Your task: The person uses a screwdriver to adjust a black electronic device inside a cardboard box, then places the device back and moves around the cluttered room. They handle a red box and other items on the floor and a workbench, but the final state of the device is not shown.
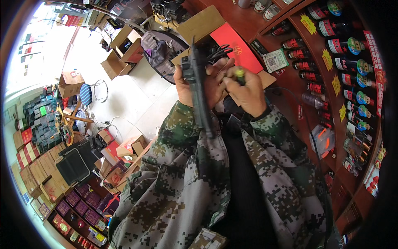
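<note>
My left hand [211, 87] grips a slim black device [199, 93], held upright and seen nearly edge-on; its kind is not clear. The fingers lie behind it and the thumb presses its near side. Close beside it, my right hand [248, 93] is closed round a screwdriver [239, 74] with a yellow-green and black handle, seen end-on. The screwdriver's tip is hidden among the fingers, where both hands meet. Just beyond the hands, a coil of black cable [219, 52] lies by a red box [236, 47].
An opened cardboard box [202, 24] stands behind the red one. On the right, a wooden shelf [298, 33] carries several rows of bottles. A dark oval chair [163, 54] with a bag [156, 56] on it is at the upper left. Cartons [128, 145] line the left.
</note>
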A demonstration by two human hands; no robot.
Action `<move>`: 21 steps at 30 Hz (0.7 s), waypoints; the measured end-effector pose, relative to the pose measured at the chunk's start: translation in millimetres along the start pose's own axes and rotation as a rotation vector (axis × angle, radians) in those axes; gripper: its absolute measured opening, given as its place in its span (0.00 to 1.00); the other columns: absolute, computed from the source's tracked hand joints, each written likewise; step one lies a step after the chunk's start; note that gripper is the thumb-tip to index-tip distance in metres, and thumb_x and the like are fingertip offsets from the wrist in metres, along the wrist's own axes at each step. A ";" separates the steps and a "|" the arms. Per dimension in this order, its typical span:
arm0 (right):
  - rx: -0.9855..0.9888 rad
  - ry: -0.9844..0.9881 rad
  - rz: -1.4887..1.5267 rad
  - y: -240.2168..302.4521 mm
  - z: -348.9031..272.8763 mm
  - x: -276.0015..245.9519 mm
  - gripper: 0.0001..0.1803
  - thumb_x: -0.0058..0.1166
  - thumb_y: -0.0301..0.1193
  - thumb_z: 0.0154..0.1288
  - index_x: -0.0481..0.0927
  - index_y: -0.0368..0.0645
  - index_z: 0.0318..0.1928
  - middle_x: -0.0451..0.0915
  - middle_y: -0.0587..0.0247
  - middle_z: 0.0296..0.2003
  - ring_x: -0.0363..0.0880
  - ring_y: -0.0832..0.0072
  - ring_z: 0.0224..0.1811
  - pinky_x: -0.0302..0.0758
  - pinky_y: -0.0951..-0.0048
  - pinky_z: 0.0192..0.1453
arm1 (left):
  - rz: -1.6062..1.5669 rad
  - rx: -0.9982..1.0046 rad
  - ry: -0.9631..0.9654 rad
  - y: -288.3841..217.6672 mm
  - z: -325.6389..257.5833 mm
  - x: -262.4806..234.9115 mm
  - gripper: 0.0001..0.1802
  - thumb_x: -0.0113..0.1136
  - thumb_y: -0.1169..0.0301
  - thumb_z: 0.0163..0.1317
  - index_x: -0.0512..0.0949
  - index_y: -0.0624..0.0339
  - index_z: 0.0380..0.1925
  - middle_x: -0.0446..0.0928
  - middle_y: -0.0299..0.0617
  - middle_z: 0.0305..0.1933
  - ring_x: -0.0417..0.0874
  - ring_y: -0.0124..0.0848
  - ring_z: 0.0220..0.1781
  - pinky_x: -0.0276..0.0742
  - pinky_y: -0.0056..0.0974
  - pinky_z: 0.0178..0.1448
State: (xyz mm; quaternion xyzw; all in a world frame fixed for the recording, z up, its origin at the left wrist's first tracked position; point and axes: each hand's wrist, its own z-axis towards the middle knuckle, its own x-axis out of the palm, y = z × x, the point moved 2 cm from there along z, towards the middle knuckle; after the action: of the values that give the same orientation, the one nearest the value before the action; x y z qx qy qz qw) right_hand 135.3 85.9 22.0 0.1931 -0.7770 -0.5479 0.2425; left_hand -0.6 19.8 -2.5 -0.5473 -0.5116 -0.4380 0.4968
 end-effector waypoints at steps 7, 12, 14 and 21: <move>0.057 0.058 0.225 61.1 -5.5 -4.0 0.04 0.57 0.22 0.66 0.78 0.35 0.41 0.82 0.61 0.34 0.79 0.82 0.32 0.75 0.79 0.36 | -0.127 -0.064 0.113 -0.5 -2.3 -3.8 0.42 0.47 0.23 0.55 0.72 0.57 0.33 0.69 0.40 0.39 0.72 0.44 0.52 0.66 0.53 0.65; 0.077 0.127 0.301 65.9 2.9 2.5 0.06 0.57 0.24 0.70 0.79 0.32 0.42 0.83 0.57 0.30 0.81 0.77 0.28 0.77 0.77 0.30 | 0.097 -0.057 0.031 4.3 -5.3 -1.0 0.42 0.47 0.26 0.55 0.72 0.59 0.35 0.70 0.43 0.33 0.72 0.44 0.41 0.69 0.49 0.49; 0.089 0.120 0.278 62.4 5.1 3.8 0.06 0.57 0.24 0.70 0.79 0.31 0.42 0.82 0.58 0.29 0.80 0.77 0.26 0.76 0.77 0.29 | 0.125 -0.043 -0.008 5.8 -5.9 0.5 0.42 0.48 0.27 0.55 0.74 0.62 0.38 0.71 0.45 0.29 0.74 0.43 0.35 0.71 0.47 0.44; 0.108 0.072 0.207 50.1 5.1 5.2 0.05 0.57 0.24 0.70 0.80 0.33 0.40 0.81 0.62 0.25 0.78 0.80 0.21 0.74 0.79 0.24 | 0.332 -0.096 -0.099 7.7 -11.4 2.8 0.46 0.52 0.23 0.49 0.73 0.62 0.36 0.71 0.43 0.32 0.73 0.40 0.38 0.66 0.43 0.46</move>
State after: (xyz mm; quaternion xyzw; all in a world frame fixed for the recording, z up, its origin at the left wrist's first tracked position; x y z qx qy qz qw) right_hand 126.4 103.1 68.7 0.1442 -0.8119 -0.4700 0.3147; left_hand 7.6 9.0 0.9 -0.6682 -0.4164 -0.3464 0.5100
